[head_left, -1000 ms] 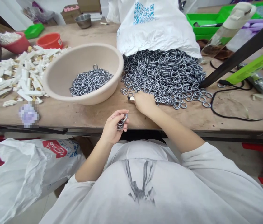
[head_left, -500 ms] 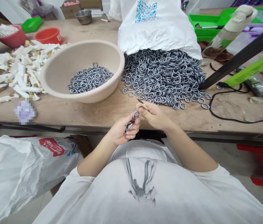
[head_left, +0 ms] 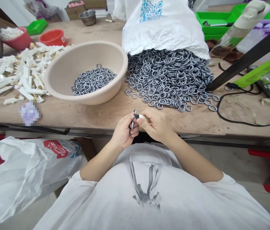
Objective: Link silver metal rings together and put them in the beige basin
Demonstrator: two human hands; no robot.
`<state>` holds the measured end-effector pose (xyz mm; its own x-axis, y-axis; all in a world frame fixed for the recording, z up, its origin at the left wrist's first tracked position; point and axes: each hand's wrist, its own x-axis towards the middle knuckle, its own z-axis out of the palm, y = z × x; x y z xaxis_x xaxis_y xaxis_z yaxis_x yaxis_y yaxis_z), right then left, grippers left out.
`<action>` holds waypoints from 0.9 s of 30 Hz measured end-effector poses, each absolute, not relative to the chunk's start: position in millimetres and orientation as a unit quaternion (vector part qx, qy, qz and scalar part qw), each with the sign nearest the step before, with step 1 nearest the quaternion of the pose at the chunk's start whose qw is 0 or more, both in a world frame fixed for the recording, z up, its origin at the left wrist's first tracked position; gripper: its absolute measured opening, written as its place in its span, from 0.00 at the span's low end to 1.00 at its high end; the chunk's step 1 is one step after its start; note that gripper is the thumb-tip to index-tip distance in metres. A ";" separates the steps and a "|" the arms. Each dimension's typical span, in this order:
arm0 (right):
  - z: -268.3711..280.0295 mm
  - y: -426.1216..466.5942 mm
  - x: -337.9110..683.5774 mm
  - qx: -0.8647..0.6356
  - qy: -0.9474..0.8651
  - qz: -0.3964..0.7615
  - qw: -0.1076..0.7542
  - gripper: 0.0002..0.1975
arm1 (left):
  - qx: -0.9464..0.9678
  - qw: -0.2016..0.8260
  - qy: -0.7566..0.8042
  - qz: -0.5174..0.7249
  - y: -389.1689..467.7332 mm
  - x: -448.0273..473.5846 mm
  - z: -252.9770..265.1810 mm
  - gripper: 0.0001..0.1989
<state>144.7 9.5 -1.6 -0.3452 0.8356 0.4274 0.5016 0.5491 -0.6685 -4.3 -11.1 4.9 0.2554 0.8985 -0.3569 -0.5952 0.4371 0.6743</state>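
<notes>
Between the thumb and fingers of my left hand [head_left: 123,130] are grey rings, the top ring [head_left: 135,112] standing on edge. My right hand [head_left: 157,125] is closed on a small knife [head_left: 141,117] with a pale handle and a dark blade, its blade touching the ring. Both hands meet just over the table's front edge. Behind them a large heap of grey rings [head_left: 168,80] spills from a white sack [head_left: 163,35]. To the left, a beige basin [head_left: 60,68] holds many more rings [head_left: 94,81].
White plastic strips [head_left: 27,75] lie piled at the left, near a red bowl [head_left: 52,37]. A black post [head_left: 250,60], a spray bottle [head_left: 242,28] and a black cable [head_left: 247,124] stand or lie at the right. Below the table sits a white sack [head_left: 29,172].
My right hand has turned and brought the knife's blade down to the left, against the ring. My left hand has tilted the rings on edge. The view has shifted slightly.
</notes>
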 end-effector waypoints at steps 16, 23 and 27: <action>-5.9 52.7 156.1 -0.566 -0.744 0.199 0.293 0.22 | 0.246 0.798 0.339 0.433 -19.0 -14.6 4.2 0.20; -6.7 108.2 115.6 -0.583 -0.804 0.059 0.104 0.20 | 0.180 0.806 0.332 0.456 -10.1 -28.6 -0.4 0.04; -10.7 122.1 104.8 -0.557 -0.829 0.022 0.051 0.16 | 0.119 0.802 0.348 0.470 -7.7 -36.6 1.1 0.04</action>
